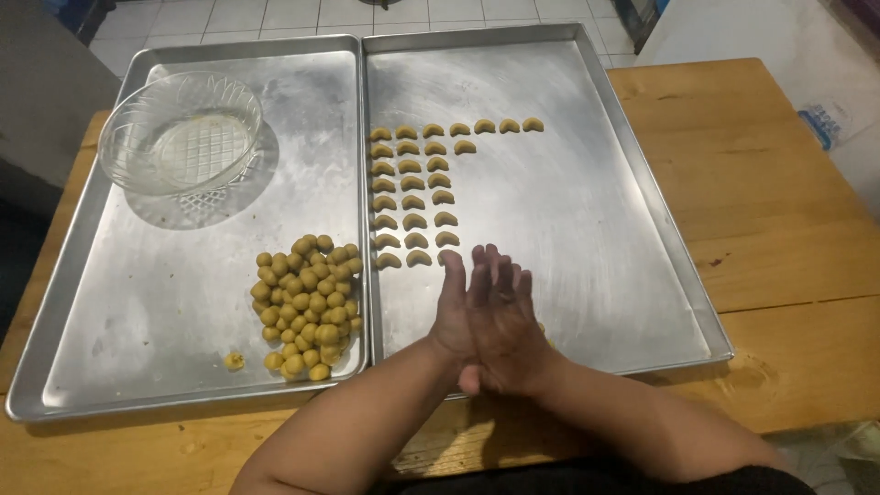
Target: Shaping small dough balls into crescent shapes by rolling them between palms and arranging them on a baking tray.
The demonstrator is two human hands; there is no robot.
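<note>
Head view — hands, left hand (456, 307) and right hand (504, 321), pressed palm-to-palm at 6 o'clock, anything between them hidden; dough balls (307, 307) at 9 look soft, light — pinch gently.

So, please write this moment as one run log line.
left hand and right hand: palms pressed together | over right tray | dough balls: left tray

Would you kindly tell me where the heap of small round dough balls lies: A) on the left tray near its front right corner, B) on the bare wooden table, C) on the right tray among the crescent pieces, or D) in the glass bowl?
A: the heap of dough balls rests on the left tray, near its front right corner; the glass bowl holds none, and the right tray bears only crescent pieces.
</note>
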